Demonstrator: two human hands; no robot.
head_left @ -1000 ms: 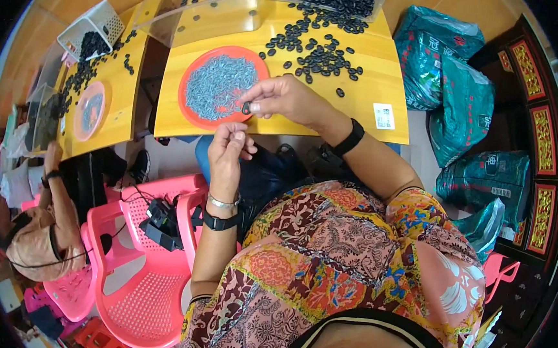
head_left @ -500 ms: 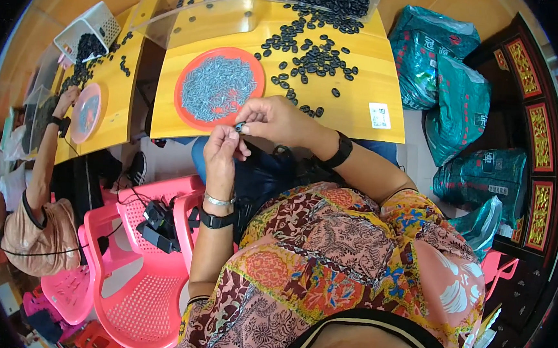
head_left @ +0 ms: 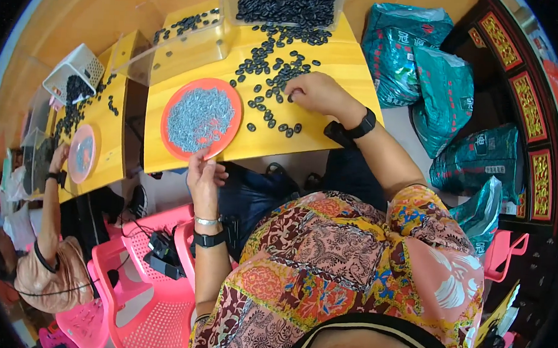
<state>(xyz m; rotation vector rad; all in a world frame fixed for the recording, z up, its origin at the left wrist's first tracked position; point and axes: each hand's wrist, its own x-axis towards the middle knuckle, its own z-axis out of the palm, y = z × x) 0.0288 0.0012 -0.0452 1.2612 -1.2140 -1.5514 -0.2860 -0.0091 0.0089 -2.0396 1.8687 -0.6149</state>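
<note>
A red-orange plate (head_left: 219,145) heaped with small silvery screw-like metal pieces (head_left: 195,120) sits at the yellow table's near edge. My left hand (head_left: 206,177) is at the plate's near rim, its fingers curled and pressed together; whatever they may hold is too small to make out. Over the scattered black oval pieces (head_left: 256,105) to the right of the plate reaches my right hand (head_left: 320,94). Its thumb and fingertips close on one dark oval piece (head_left: 291,98), partly hidden by the fingers.
A clear bin full of black pieces (head_left: 284,3) stands at the back, beside a clear tray (head_left: 194,45). Green sacks (head_left: 443,98) lie on the right. At the left, another person's hand (head_left: 60,157) works by a pink plate (head_left: 82,155); a pink chair (head_left: 159,317) stands nearby.
My hands, together over the plate's near edge before with a black piece between them, have parted. The right moved right to the scattered pieces; the left stays by the rim. The whole view has shifted.
</note>
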